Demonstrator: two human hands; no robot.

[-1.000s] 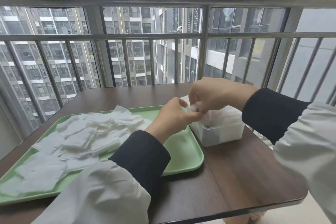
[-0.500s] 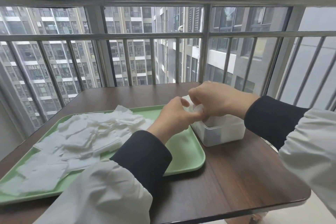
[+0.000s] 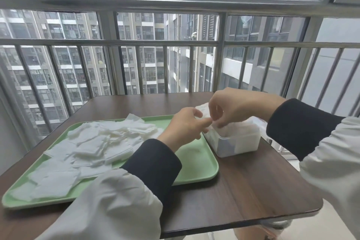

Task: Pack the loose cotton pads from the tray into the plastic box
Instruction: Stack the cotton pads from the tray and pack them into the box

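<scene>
Lowered since a second ago, my right hand (image 3: pixel 236 106), fingers (image 3: pixel 224 119) pinching white square cotton pads (image 3: pixel 203 110) into the clear plastic box (image 3: pixel 238 143), left hand (image 3: pixel 186 125) pinching them too

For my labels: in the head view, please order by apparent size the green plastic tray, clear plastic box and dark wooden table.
Largest to smallest:
dark wooden table
green plastic tray
clear plastic box
</scene>
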